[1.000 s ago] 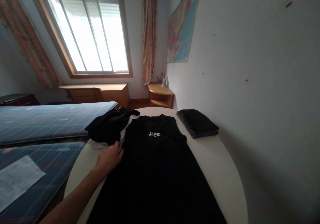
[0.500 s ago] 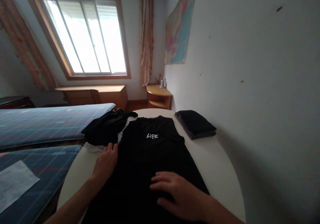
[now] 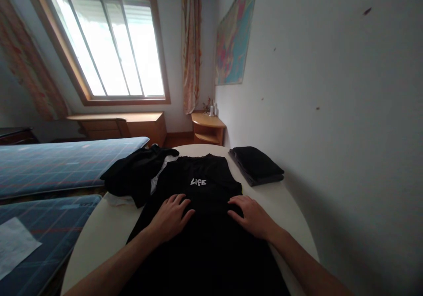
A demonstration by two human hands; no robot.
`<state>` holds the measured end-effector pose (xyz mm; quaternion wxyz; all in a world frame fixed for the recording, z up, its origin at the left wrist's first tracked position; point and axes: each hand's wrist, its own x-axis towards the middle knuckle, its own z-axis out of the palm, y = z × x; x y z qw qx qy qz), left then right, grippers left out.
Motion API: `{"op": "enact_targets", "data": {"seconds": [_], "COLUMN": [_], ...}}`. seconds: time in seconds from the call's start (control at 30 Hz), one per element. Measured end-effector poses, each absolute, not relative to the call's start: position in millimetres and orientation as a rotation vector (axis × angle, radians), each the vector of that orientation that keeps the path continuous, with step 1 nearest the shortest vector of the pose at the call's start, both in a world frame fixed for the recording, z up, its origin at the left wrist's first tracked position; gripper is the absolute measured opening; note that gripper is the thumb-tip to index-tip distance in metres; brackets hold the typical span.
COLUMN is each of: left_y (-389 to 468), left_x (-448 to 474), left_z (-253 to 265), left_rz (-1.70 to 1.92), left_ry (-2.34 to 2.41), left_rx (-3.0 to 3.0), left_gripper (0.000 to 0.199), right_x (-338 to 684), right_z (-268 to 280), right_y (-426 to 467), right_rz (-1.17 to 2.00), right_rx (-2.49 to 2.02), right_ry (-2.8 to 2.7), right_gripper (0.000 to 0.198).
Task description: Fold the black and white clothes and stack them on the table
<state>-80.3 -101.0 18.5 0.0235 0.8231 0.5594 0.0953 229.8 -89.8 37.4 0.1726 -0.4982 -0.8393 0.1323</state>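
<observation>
A black shirt [image 3: 205,252] lies spread on a round, pale surface [image 3: 89,238], directly under the left hand [image 3: 171,216] and right hand [image 3: 253,216]. Neither is clearly nearer; the 2 hands are palm down, 1 towards each side, fingers loosely spread, gripping nothing visible. Whether they press the cloth, I cannot tell. The shirt's long axis runs straight ahead, neckline pointing away, near end out of view.

Looks like a bedroom in a home | furnished with plaid mattresses [image 3: 72,161], a wooden desk [image 3: 143,118] and a corner shelf [image 3: 208,120] | hung with patterned curtains [image 3: 191,49] beside a wood-framed window [image 3: 109,49] | decorated with a wall map [image 3: 234,40]
</observation>
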Motion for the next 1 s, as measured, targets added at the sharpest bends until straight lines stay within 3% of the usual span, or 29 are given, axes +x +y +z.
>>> {"op": "enact_targets", "data": {"seconds": [0.17,0.37,0.63,0.8,1.0], "left_y": [-84.4,-58.0,-8.2,34.7,76.7], "left_x": [-52.1,-26.1,9.9,37.4,62.6], "left_z": [27.9,30.4,36.8,36.5,34.5], "left_rz": [0.443,0.409,0.567,0.635,0.598], "left_ry": [1.543,1.583,1.551,1.611,1.645], "left_rx": [2.676,2.670,2.509,2.403,2.346], "left_gripper": [0.043,0.032,0.034,0.039,0.041], "right_x": [229.9,232.8,231.5,220.4,209.0], "right_z": [43.5,19.7,5.7,12.7,17.1], "right_y": [-44.4,-11.8,-7.5,-15.0,-25.2], "right_rz": [0.193,0.122,0.237,0.310,0.362], "right_rx": [-1.775,-2.099,-1.894,-1.526,-1.409], "right_ry": [-1.976,-1.823,-1.789,-1.878,-2.009], "right_gripper": [0.023,0.036,0.013,0.016,0.025]}}
